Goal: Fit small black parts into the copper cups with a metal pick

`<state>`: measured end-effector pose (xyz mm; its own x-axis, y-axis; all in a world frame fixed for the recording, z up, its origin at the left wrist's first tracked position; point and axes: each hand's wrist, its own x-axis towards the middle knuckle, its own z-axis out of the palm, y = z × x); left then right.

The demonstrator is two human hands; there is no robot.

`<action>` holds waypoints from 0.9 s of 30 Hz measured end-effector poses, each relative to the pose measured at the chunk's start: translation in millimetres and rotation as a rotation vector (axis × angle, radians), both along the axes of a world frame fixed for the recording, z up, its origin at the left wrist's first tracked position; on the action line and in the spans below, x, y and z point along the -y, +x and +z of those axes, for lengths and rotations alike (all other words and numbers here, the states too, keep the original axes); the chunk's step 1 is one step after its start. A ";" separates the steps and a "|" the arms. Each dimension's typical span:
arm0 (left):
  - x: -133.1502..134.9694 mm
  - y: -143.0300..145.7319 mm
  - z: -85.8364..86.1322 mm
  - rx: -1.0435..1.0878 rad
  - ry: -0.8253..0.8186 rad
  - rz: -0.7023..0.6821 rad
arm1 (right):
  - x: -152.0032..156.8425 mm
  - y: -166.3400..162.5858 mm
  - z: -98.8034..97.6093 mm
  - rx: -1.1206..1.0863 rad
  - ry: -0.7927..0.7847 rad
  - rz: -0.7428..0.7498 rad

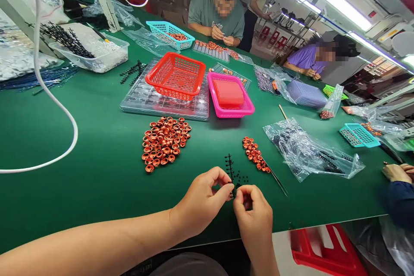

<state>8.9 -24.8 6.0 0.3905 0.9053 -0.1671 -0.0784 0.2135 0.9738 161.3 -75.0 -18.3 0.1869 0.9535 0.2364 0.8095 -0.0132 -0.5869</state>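
Note:
My left hand pinches a thin black plastic strip with short side branches, held upright near the table's front edge. Close beside it, my right hand has thumb and forefinger pressed together at the strip's lower part; whatever is between them is too small to make out. Several tiny black bits lie on the table just behind my fingers. Beyond my left hand spreads a pile of copper-coloured rings. A smaller group of copper-coloured rings lies behind my right hand, with tweezers beside it.
A red basket stands on stacked clear trays, beside a pink basket. Plastic bags lie at right. A clear tub holds black strips at left. A white cable hangs at left. Co-workers sit across the table and at right.

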 end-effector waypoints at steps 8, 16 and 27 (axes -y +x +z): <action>-3.5 -2.3 -2.5 -0.022 -0.013 -0.017 | -46.5 46.7 17.1 0.043 -0.144 0.124; -8.0 -1.0 -9.1 -0.016 -0.017 -0.024 | -65.7 49.8 24.5 0.101 -0.250 0.286; -9.2 0.4 -13.1 0.034 -0.081 -0.042 | -65.6 51.2 22.5 0.048 -0.273 0.261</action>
<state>9.3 -15.6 -7.1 0.4343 0.8722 -0.2251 -0.1001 0.2951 0.9502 212.4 -9.4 4.2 -0.0761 0.9966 -0.0304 0.8330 0.0468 -0.5513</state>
